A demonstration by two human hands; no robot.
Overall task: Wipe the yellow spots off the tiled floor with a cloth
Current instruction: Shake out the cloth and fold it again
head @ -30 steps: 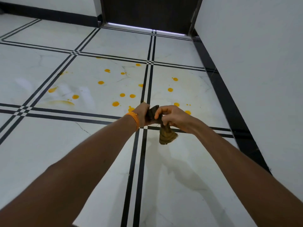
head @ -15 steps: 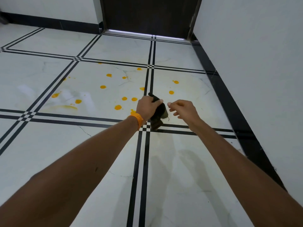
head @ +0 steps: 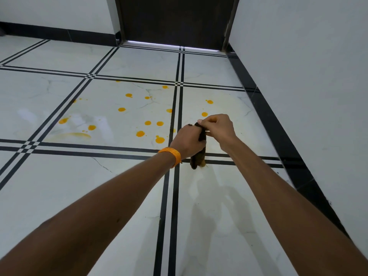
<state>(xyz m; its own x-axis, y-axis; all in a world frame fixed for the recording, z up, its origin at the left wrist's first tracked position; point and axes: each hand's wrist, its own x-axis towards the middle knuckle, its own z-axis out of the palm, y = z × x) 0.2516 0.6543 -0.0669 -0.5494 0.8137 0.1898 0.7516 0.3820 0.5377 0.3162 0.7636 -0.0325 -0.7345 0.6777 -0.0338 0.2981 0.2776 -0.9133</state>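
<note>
A dark brown cloth (head: pixel 197 160), stained yellowish at its lower end, hangs bunched between my hands above the floor. My left hand (head: pixel 187 140), with an orange band on the wrist, grips its middle. My right hand (head: pixel 218 127) pinches its top end. Several yellow spots (head: pixel 140 133) dot the white tiled floor (head: pixel 59 186) ahead, mostly on the tile left of my hands. Two spots (head: pixel 209 101) lie on the tile beyond my right hand. A yellow smear (head: pixel 69 135) runs along the left tile's near edge.
A white wall (head: pixel 308 96) with a black skirting (head: pixel 278 136) runs along the right. A dark door (head: pixel 175 18) stands shut at the far end. Black double lines (head: pixel 171 196) divide the tiles.
My right hand, which had let go half a second ago, has come back and taken the cloth's top end. The cloth now hangs longer below my left hand.
</note>
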